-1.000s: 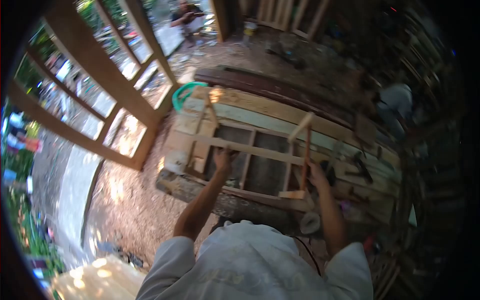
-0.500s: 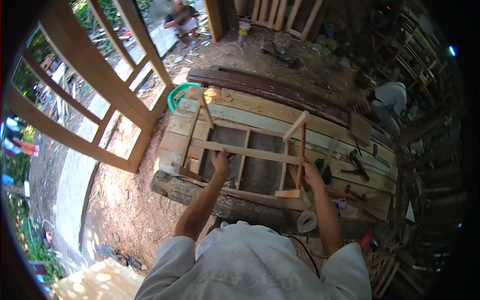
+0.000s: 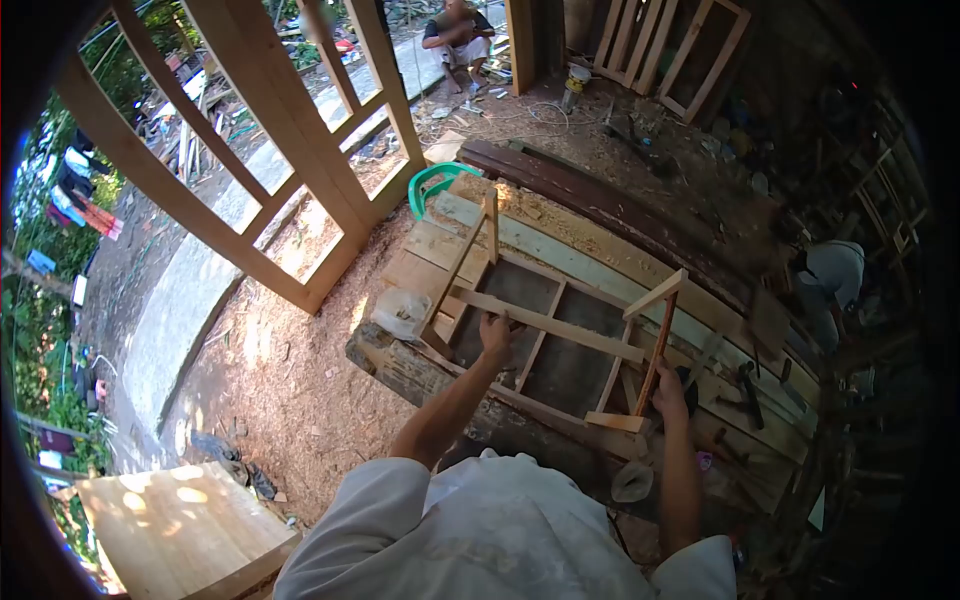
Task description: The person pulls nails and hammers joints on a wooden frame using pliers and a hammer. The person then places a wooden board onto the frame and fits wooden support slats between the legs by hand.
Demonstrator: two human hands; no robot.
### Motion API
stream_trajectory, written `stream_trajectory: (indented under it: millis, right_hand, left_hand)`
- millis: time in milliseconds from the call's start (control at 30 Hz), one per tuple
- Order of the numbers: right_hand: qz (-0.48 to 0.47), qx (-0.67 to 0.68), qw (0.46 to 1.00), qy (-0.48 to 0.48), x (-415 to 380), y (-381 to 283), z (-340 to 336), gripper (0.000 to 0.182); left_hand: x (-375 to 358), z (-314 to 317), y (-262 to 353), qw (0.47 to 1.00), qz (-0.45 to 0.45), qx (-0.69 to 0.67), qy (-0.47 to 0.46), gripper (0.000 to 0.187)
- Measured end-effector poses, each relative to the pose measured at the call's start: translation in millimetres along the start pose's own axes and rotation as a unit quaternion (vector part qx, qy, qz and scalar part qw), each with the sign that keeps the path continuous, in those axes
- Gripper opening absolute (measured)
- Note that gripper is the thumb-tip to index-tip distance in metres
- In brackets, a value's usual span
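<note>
A small wooden frame [image 3: 532, 352] with crossbars and legs standing up from it rests on a plank-topped workbench [image 3: 600, 250]. My left hand [image 3: 495, 335] is closed around a pale wooden slat [image 3: 575, 331] that stretches lengthwise across the frame. At the frame's right end, my right hand [image 3: 670, 388] grips a thin reddish-brown wooden strip [image 3: 657, 345]. A light wooden piece [image 3: 654, 294] joins that strip at the top, and another short block [image 3: 616, 421] lies at its lower end. The left end has its own pair of upright pieces [image 3: 491, 225].
A hammer [image 3: 749, 392] and other tools lie on the bench's right side. A clear plastic bag [image 3: 400, 312] is at its left end, near a green plastic chair [image 3: 425, 185]. A large wooden frame [image 3: 340, 240] stands at left. One person [image 3: 462, 42] crouches outside; another [image 3: 832, 275] bends over at right.
My view has swung left and tilted, so the bench appears farther right and more slanted. Both hands keep their places on the frame. A clear plastic bag now shows at the bench's left end.
</note>
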State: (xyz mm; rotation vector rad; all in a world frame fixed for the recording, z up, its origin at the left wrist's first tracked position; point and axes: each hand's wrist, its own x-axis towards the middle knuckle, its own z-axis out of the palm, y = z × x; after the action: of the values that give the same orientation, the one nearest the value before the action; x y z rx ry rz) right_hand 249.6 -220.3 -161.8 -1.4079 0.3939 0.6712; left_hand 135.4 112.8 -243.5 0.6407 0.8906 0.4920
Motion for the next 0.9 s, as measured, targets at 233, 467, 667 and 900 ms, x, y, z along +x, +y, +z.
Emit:
stream_trajectory:
  millis: [233, 467, 667, 900]
  right_hand:
    - [-0.030, 0.030, 0.997, -0.061, 24.6, 18.2, -25.5, 0.026]
    - [-0.021, 0.055, 0.997, -0.053, 7.4, 9.8, -7.2, 0.028]
    - [-0.023, 0.050, 0.996, -0.077, 10.6, 10.5, -10.8, 0.027]
    - [-0.011, 0.048, 0.997, -0.064, 10.1, 9.0, -9.2, 0.022]
  left_hand:
    - [-26.0, 8.3, 14.2, 0.999, -0.011, -0.020, -0.033, 0.038]
    - [-16.9, 3.2, 14.1, 0.999, 0.010, -0.004, -0.032, 0.033]
    - [-26.0, 8.9, 20.6, 1.000, 0.008, -0.006, -0.022, 0.035]
    - [-13.0, 1.5, 10.8, 0.999, -0.001, -0.021, -0.027, 0.032]
